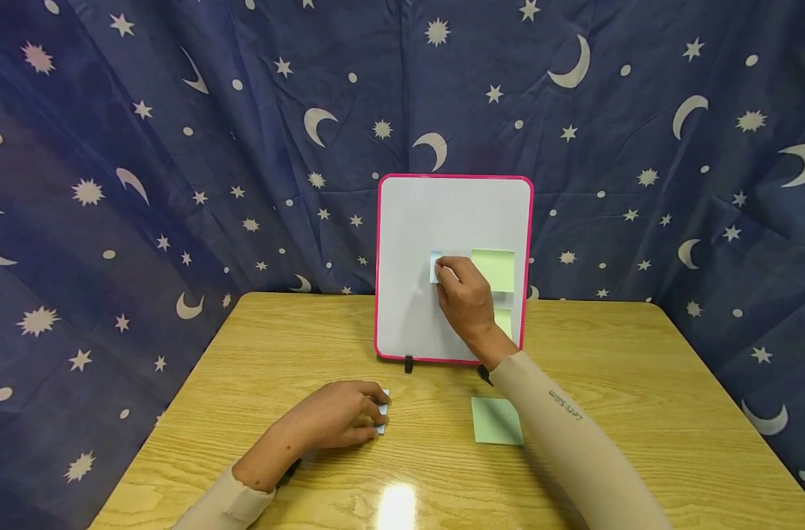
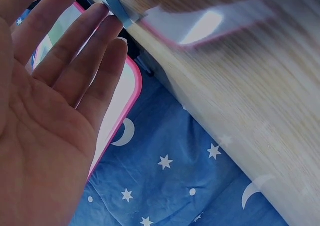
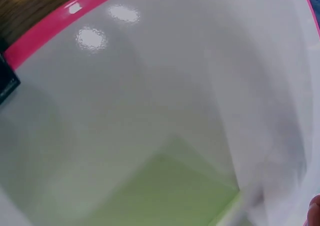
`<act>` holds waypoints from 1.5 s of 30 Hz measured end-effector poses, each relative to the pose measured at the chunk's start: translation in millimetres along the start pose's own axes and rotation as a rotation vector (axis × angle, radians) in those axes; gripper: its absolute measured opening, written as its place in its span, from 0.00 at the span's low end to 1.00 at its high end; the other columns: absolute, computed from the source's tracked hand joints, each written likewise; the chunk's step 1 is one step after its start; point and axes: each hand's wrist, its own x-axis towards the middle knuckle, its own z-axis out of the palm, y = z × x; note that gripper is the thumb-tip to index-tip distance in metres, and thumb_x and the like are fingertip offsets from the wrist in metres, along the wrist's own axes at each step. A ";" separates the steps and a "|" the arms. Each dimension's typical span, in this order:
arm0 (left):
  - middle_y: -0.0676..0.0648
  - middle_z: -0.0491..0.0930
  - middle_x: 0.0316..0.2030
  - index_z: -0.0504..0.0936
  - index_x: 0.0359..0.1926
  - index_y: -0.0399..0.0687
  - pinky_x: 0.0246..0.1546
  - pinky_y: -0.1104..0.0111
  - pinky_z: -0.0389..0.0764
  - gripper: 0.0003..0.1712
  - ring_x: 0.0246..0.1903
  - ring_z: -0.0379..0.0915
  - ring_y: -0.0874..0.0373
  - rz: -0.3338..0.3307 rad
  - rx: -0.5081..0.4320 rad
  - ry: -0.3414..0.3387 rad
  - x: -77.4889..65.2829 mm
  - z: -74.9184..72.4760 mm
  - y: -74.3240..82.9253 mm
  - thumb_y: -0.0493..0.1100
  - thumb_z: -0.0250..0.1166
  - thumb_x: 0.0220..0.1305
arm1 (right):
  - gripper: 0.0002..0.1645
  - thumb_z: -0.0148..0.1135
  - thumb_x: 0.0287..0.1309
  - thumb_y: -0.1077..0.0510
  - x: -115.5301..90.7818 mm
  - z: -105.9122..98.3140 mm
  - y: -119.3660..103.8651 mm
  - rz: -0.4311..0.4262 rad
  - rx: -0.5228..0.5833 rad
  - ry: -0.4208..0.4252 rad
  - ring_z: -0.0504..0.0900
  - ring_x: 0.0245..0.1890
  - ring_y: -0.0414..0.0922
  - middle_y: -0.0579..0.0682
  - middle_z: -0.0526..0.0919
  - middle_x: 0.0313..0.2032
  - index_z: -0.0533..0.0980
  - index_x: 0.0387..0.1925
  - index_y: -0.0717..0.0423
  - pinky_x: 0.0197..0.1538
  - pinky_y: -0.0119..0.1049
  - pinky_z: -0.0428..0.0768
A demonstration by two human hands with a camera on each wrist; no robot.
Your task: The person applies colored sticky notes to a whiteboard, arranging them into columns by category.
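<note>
In the head view my right hand (image 1: pixel 466 294) is up against the whiteboard (image 1: pixel 409 221), fingers curled, pinching a small light-blue sticky note (image 1: pixel 434 274) at the board's face. Part of that note is hidden behind the fingers. Only a fingertip (image 3: pixel 314 213) shows at the edge of the right wrist view. Down on the table, my left hand (image 1: pixel 336 416) rests with its fingertips on a light-blue sticky note pad (image 1: pixel 382 427), mostly covered by the hand. Its fingers look nearly straight in the left wrist view, with the pad's blue edge (image 2: pixel 114 4) at their tips.
Two yellow-green sticky notes are on the board's right side, an upper one (image 1: pixel 498 272) and a lower one (image 1: pixel 503 322) partly behind my right wrist. A green sticky note pad (image 1: pixel 495 421) lies beside my right forearm. Black feet (image 1: pixel 408 364) support the pink-framed board on the wooden table (image 1: pixel 296 331).
</note>
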 end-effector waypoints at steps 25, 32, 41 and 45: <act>0.52 0.82 0.62 0.93 0.53 0.53 0.61 0.60 0.82 0.12 0.61 0.80 0.57 0.023 -0.006 0.013 0.2 -1.7 1.5 0.48 0.71 0.72 | 0.07 0.67 0.62 0.75 -0.5 9.3 11.7 0.042 -0.005 -0.042 0.86 0.49 0.56 0.59 0.86 0.46 0.85 0.41 0.68 0.56 0.45 0.86; 0.52 0.82 0.62 0.93 0.53 0.53 0.62 0.61 0.81 0.12 0.62 0.79 0.58 0.013 -0.008 0.001 -0.1 -3.2 2.4 0.47 0.71 0.72 | 0.11 0.69 0.57 0.78 -1.3 11.6 13.5 0.043 0.004 -0.029 0.85 0.49 0.56 0.59 0.86 0.45 0.85 0.41 0.68 0.55 0.45 0.86; 0.53 0.82 0.62 0.93 0.53 0.53 0.61 0.61 0.81 0.12 0.62 0.79 0.58 0.011 -0.009 0.004 -0.4 -1.8 1.7 0.47 0.71 0.72 | 0.10 0.67 0.58 0.77 -2.0 11.3 13.9 0.043 0.020 -0.044 0.85 0.50 0.56 0.60 0.86 0.46 0.85 0.42 0.69 0.56 0.45 0.85; 0.53 0.82 0.62 0.93 0.53 0.54 0.61 0.61 0.81 0.12 0.62 0.79 0.59 0.007 -0.009 0.001 -0.4 -1.6 1.5 0.48 0.71 0.72 | 0.11 0.67 0.58 0.78 -2.4 11.3 14.7 0.030 0.023 -0.050 0.84 0.51 0.56 0.59 0.86 0.47 0.85 0.42 0.69 0.57 0.44 0.85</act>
